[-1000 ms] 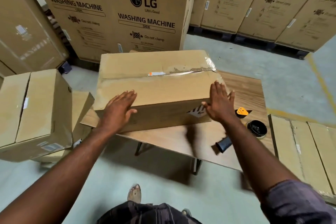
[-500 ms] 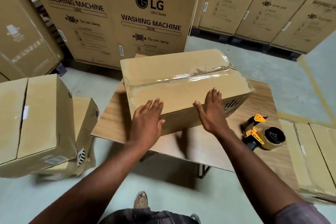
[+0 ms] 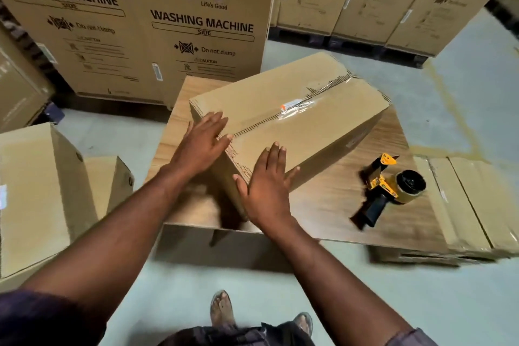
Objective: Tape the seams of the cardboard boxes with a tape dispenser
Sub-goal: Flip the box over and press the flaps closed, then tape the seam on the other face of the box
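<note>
A brown cardboard box (image 3: 309, 121) lies at an angle on a low wooden table (image 3: 351, 205). Clear tape runs along its top seam. My left hand (image 3: 202, 143) lies flat on the box's near left corner, fingers straight. My right hand (image 3: 266, 185) presses flat against the near side of the box, fingers spread. A yellow and black tape dispenser (image 3: 390, 191) with a roll of tape lies on the table to the right of the box, apart from both hands.
Large washing machine cartons (image 3: 168, 22) stand behind the table and along the back wall. Smaller cardboard boxes (image 3: 36, 191) sit on the floor at the left. Flattened cardboard (image 3: 477, 199) lies at the table's right. My sandalled feet (image 3: 222, 309) stand on the grey floor.
The box has been turned on the table, its right end swinging away from me. Both hands moved with it, toward its near corner. The tape dispenser has come into full view.
</note>
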The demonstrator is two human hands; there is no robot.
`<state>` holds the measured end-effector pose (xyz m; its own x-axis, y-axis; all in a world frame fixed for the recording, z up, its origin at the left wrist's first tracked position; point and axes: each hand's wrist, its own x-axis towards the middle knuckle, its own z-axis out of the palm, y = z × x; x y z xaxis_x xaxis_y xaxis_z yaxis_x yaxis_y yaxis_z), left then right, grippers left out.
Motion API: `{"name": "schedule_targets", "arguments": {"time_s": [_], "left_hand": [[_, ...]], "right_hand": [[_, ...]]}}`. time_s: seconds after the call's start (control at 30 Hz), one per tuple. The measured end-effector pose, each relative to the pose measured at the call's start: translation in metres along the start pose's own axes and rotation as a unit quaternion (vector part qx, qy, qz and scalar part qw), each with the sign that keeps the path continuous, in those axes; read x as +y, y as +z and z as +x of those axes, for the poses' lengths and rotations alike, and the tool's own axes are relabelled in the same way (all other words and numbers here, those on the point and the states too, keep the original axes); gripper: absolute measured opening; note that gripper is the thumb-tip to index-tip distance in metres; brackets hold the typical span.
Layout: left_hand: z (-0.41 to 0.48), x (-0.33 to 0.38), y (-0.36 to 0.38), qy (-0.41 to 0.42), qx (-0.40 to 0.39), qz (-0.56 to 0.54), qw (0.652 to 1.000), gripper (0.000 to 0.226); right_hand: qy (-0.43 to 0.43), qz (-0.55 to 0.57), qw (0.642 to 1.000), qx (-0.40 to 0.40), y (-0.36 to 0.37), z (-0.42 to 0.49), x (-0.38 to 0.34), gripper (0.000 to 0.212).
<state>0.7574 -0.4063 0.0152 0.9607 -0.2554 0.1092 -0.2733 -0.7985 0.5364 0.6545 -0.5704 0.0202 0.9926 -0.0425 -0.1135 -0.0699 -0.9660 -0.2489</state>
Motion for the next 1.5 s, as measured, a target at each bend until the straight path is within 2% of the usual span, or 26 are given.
{"name": "schedule_targets", "arguments": {"time_s": [0.1,0.2,0.3,0.43,0.57,0.7,0.8,0.93,1.1,1.23,1.33,1.4,1.47,1.5], "left_hand": [[0.0,0.003,0.004,0.009,0.021,0.035,0.999,0.059],[-0.011,0.033,0.016,0.044,0.02,0.057,0.997,0.051],[-0.025,0.064,0.032,0.077,-0.007,0.067,0.995,0.052],[-0.019,0.08,0.044,0.088,0.014,0.027,0.996,0.05],[-0.016,0.057,0.043,0.102,0.033,0.028,0.994,0.054],[-0.018,0.059,0.048,0.108,0.061,0.027,0.992,0.049],[-0.027,0.078,0.058,0.113,0.053,0.012,0.992,0.049],[-0.044,0.106,0.076,0.14,0.051,-0.02,0.989,0.046],[-0.046,0.104,0.083,0.105,0.093,-0.055,0.989,0.034],[-0.049,0.11,0.087,0.084,0.128,-0.073,0.985,0.026],[-0.049,0.144,0.092,0.042,0.172,-0.112,0.978,0.018],[-0.048,0.181,0.101,0.081,0.178,-0.134,0.971,0.019],[-0.049,0.217,0.116,0.145,0.143,-0.176,0.963,0.02],[-0.049,0.236,0.129,0.171,0.116,-0.201,0.958,0.02]], "right_hand": [[-0.039,0.009,0.999,-0.004,-0.008,0.008,0.028,0.088],[-0.089,0.022,0.995,-0.038,-0.027,0.02,0.097,0.09],[-0.083,0.027,0.995,-0.058,-0.058,0.029,0.155,0.087],[0.017,-0.011,1.0,0.011,-0.048,0.011,0.13,0.075],[0.109,0.008,0.991,0.077,-0.007,-0.012,0.08,0.089],[0.081,0.016,0.992,0.098,-0.001,-0.01,0.096,0.082],[0.049,0.007,0.992,0.113,-0.01,-0.006,0.138,0.075],[0.047,0.038,0.986,0.152,-0.032,0.004,0.19,0.069],[0.063,0.067,0.98,0.177,-0.02,0.005,0.178,0.066],[0.027,0.102,0.974,0.201,-0.014,-0.005,0.185,0.062],[-0.031,0.199,0.952,0.23,-0.012,-0.019,0.203,0.055],[-0.054,0.281,0.919,0.272,-0.016,-0.029,0.222,0.045],[-0.016,0.335,0.89,0.309,-0.023,-0.038,0.24,0.04],[0.038,0.36,0.877,0.316,-0.028,-0.043,0.252,0.038]]}}
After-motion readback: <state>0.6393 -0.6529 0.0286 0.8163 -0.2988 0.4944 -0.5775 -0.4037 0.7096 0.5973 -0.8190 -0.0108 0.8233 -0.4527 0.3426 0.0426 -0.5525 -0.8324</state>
